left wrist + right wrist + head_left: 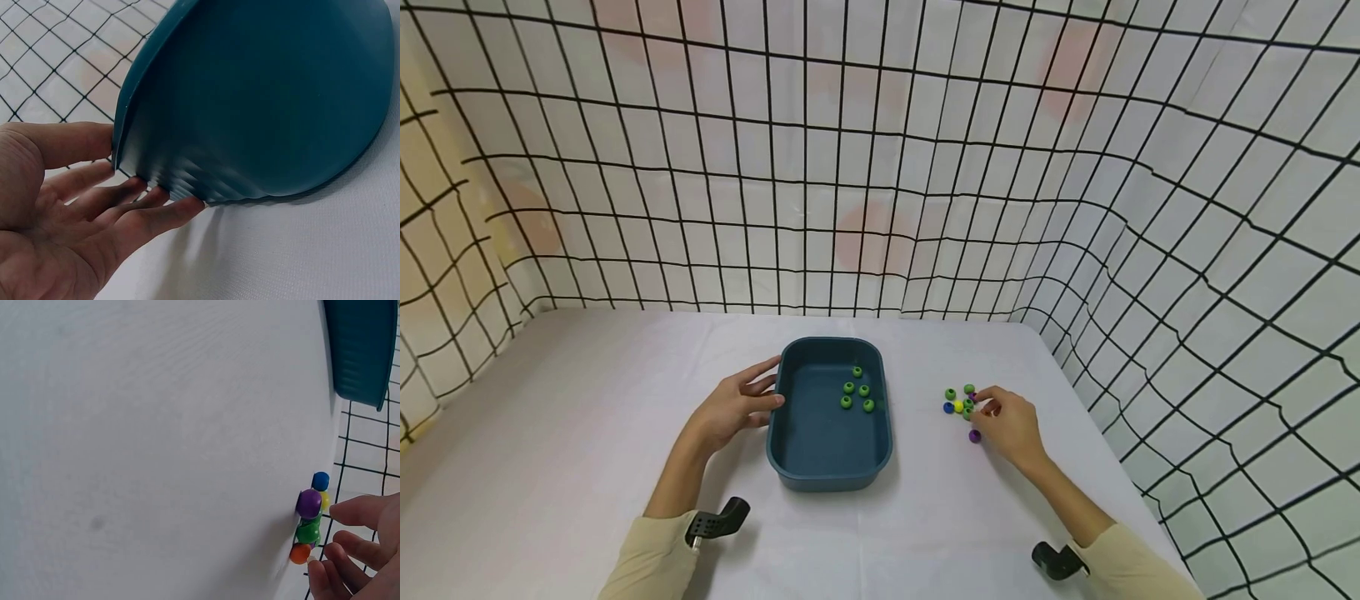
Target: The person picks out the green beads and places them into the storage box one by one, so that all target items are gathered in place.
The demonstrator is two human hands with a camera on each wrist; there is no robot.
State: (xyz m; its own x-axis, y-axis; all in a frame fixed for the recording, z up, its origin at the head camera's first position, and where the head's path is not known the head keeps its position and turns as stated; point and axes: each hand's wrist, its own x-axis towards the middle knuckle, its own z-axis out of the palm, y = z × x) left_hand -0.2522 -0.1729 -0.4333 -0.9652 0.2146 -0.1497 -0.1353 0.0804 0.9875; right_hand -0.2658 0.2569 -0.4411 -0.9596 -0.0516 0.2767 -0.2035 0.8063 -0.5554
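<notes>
A dark teal rectangular tray stands on the white table, with several green beads lying loose inside it. My left hand rests its fairly straight thumb and fingertips against the tray's left outer side. Right of the tray, my right hand hovers at a small cluster of beads, fingers bent and apart; no bead shows between them. Around those fingertips lie green beads, a blue bead, a yellow bead and a purple bead. The right wrist view also shows an orange bead, hidden in the head view.
Black wire mesh stands along the back and both sides of the table. A white cloth covers the tabletop. Dark wrist devices stick out from both beige sleeves.
</notes>
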